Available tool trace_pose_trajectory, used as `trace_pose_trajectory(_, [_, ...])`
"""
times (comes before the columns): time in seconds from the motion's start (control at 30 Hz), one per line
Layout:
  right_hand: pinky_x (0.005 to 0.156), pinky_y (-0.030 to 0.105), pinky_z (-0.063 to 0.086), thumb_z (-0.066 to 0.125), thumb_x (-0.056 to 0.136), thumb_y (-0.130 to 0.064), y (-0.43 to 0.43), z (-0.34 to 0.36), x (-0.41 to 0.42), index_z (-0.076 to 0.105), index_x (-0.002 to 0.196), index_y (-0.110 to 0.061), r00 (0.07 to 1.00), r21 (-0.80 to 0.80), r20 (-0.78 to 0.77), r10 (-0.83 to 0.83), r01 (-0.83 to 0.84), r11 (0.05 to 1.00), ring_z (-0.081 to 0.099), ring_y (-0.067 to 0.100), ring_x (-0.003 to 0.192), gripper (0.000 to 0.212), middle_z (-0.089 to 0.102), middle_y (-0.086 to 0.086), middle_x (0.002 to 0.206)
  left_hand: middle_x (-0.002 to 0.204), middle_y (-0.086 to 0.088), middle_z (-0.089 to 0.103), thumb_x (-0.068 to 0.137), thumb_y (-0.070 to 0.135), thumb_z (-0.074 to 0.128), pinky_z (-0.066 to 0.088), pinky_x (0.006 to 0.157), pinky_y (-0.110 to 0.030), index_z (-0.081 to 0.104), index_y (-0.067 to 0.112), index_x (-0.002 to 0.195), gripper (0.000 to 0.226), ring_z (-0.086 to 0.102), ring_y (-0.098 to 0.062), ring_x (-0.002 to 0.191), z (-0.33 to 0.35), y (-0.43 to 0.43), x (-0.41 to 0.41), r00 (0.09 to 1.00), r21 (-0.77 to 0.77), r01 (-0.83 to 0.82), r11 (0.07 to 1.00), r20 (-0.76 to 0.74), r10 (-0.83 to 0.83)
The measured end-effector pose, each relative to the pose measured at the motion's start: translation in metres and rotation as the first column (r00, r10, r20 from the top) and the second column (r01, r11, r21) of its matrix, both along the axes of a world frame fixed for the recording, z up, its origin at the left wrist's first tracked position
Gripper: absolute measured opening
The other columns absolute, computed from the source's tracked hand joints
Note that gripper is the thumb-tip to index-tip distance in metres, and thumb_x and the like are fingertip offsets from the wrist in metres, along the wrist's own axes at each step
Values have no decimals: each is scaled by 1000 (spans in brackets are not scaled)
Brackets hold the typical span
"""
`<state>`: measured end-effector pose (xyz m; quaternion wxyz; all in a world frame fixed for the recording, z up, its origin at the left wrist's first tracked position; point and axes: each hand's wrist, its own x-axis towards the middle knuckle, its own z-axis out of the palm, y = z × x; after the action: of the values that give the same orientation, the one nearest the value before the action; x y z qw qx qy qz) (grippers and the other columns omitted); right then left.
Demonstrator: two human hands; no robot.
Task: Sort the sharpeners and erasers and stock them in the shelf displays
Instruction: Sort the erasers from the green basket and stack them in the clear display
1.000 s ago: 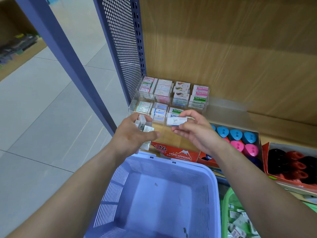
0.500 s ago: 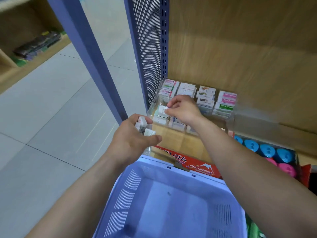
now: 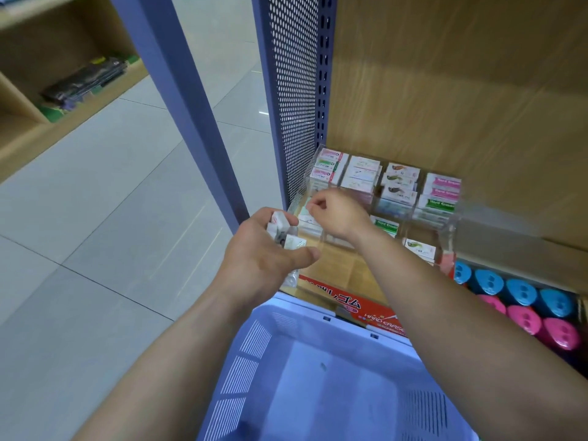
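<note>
A clear acrylic display (image 3: 445, 230) on the wooden shelf holds rows of small boxed erasers (image 3: 399, 179) in its compartments. My left hand (image 3: 267, 256) grips several small erasers (image 3: 283, 232) just in front of the display's left end. My right hand (image 3: 339, 211) reaches over the front-left compartment with curled fingers, and its fingertips pinch a white-green eraser (image 3: 304, 214) lying there. Blue and pink sharpeners (image 3: 521, 305) fill a box on the right, partly hidden by my right forearm.
A lilac plastic basket (image 3: 286, 338) sits right below my arms. A red eraser carton (image 3: 366, 308) lies between basket and display. A perforated blue side panel (image 3: 292, 90) and a slanted blue post (image 3: 191, 100) bound the shelf's left. Tiled floor lies at the left.
My right hand carried a white eraser from in front of me to the display's front-left compartment. The left hand kept its erasers. The view has turned left and closer.
</note>
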<state>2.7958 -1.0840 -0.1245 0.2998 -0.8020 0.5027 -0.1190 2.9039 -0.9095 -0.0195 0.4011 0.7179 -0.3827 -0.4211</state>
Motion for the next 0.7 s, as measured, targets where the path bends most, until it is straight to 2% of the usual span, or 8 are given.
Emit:
trace_pose_trajectory(0.1, [76,23,49,60,96,-25,20,18,-17,74,103,-27,972,2,217,-90,92,996,63,4,91,15,71,-14,98,85,-7,65,73,14,89,45,47,-23,64,20,104,41,57,-21,65,3,0,-4,993,-24,-5,1000,-122,2])
trace_pose_trajectory(0.17, [69,12,44,64,95,-21,48,42,-34,73,99,-28,905,25,400,-143,145,989,61,-4,83,12,70,-16,90,94,-15,68,76,13,87,52,59,-37,64,20,106,39,60,-28,72,7,0,-8,981,-42,-14,999,-194,5])
trace_pose_trajectory(0.2, [68,14,46,66,95,-19,65,54,-43,72,96,-29,857,82,491,-155,132,988,62,-2,78,12,71,-14,85,99,-18,68,77,13,86,53,60,-41,64,21,108,38,61,-30,73,7,0,-10,976,-45,-12,999,-217,2])
trace_pose_trajectory(0.27, [65,25,54,65,96,-16,101,76,-62,72,98,-28,785,247,593,-178,33,968,66,6,69,14,73,-7,82,101,-19,68,82,11,82,54,58,-37,63,18,115,39,65,-27,75,11,1,-17,960,-52,1,999,-279,-15])
trace_pose_trajectory(0.4, [71,34,60,63,95,-2,143,95,-93,68,119,-21,719,355,673,-176,-105,929,67,13,72,31,64,7,92,99,-13,73,87,7,75,55,70,-34,59,18,118,36,71,-19,82,19,7,-35,932,-83,106,991,-339,-128])
trace_pose_trajectory(0.5, [75,36,60,71,89,-2,154,105,-113,70,119,-22,680,369,705,-200,-112,923,67,14,76,36,63,19,106,91,0,74,89,3,70,54,63,-29,57,16,120,36,73,-14,77,27,12,-48,887,-105,171,980,-416,-199])
trace_pose_trajectory(0.57, [79,39,59,80,81,-6,162,110,-122,70,116,-22,683,348,703,-196,-90,933,67,16,75,40,65,17,109,93,0,73,88,3,70,53,65,-29,57,16,119,35,72,-14,80,28,13,-55,875,-121,209,970,-420,-241])
trace_pose_trajectory(0.7, [82,41,59,81,80,1,173,113,-130,64,110,-18,682,347,690,-243,-16,938,67,19,73,39,66,5,99,96,-3,72,86,2,70,53,86,-41,60,18,113,33,69,-22,93,30,16,-66,873,-129,224,966,-415,-257])
